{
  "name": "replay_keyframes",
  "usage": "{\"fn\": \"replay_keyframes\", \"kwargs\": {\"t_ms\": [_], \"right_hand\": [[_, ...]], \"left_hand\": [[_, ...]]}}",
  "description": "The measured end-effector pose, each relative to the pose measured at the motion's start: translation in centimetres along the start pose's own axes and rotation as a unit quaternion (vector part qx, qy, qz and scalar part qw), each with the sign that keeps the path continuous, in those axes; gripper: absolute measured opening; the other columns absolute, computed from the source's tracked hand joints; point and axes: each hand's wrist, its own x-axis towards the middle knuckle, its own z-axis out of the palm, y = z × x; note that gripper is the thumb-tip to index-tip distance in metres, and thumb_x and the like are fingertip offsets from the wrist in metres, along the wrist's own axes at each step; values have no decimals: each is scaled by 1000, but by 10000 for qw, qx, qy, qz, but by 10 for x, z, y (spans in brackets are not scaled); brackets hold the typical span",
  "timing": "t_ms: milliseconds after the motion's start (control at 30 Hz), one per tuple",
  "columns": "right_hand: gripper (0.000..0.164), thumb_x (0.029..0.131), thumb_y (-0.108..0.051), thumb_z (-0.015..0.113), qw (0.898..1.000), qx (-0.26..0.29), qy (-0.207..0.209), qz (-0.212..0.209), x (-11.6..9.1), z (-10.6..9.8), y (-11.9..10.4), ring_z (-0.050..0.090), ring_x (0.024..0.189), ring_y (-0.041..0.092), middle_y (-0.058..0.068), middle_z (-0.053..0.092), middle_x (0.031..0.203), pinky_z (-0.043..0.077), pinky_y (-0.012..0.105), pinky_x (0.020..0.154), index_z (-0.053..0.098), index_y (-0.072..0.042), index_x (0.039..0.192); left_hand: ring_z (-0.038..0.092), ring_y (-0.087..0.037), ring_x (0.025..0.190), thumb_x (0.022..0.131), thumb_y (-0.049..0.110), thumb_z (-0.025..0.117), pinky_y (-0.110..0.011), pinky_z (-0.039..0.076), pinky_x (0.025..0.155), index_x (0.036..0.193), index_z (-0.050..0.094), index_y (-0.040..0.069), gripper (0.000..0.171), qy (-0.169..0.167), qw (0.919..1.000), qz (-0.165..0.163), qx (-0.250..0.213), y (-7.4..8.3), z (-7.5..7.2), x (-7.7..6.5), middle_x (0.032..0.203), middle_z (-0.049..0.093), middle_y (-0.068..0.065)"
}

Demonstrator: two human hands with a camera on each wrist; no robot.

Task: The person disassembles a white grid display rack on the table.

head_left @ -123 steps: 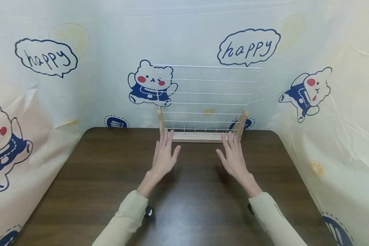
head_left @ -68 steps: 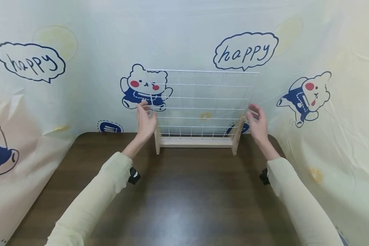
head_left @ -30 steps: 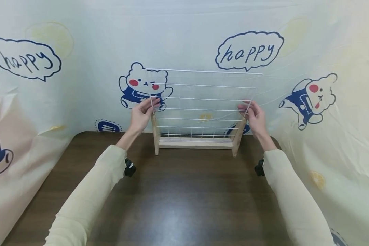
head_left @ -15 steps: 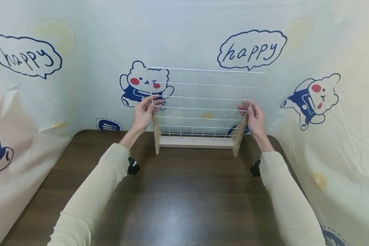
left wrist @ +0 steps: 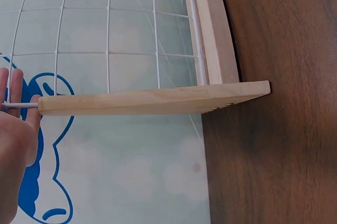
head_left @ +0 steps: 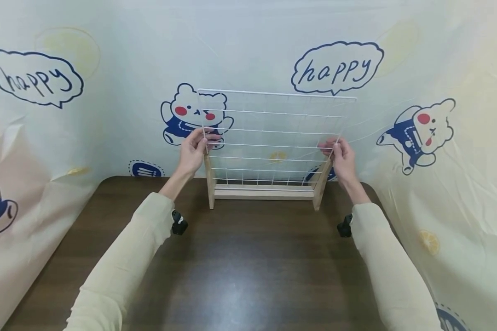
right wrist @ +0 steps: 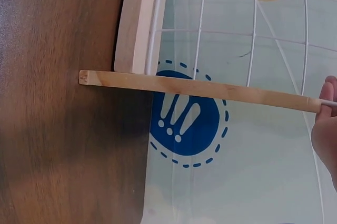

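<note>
A white wire grid rack (head_left: 273, 134) stands upright at the back of the table, set in a wooden base (head_left: 269, 195) with two slanted side posts. My left hand (head_left: 192, 154) grips the grid's left edge wire just above the left wooden post (left wrist: 126, 101). On the opposite side, my right hand (head_left: 344, 160) pinches the right edge wire just over the right post (right wrist: 205, 88). Fingers of both hands reach behind the mesh, partly seen through it. In each wrist view only part of the hand shows at the frame's edge.
The rack stands on a dark brown wooden table (head_left: 240, 257), close to its far edge. Behind and at both sides hangs a pale curtain (head_left: 257, 41) printed with bears, "happy" bubbles and fruit slices. Small black devices sit at both wrists.
Both hands lifted from in front of the base, moved outward to the rack's sides, then took hold of the edge wires. Over the last second they have hardly moved.
</note>
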Motion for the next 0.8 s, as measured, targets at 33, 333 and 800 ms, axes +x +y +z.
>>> {"fn": "replay_keyframes", "kwargs": {"t_ms": [33,333,800], "right_hand": [[26,104,-1,34,10000,34,-28,-13,0,0,0,61,106,37,29,63,113,49,41,97,47,18,117],[30,104,-3,33,9998,191,-45,-92,0,-1,-4,60,107,39,36,56,117,47,46,99,45,18,123],[31,104,-9,42,9928,897,385,691,1,3,-11,59,113,35,23,63,119,38,50,107,52,4,130]], "left_hand": [[55,-48,112,100,-7,37,-53,41,102,128,51,-6,31,-10,10000,-32,4,1,-1,-1,119,61,-29],[59,-39,111,102,-3,37,-32,54,79,132,48,-4,32,-194,9991,-161,342,13,-2,-1,119,63,-24],[58,-50,105,102,-5,34,-30,54,74,131,44,-8,31,-247,9982,259,478,10,-2,-1,112,62,-31]]}}
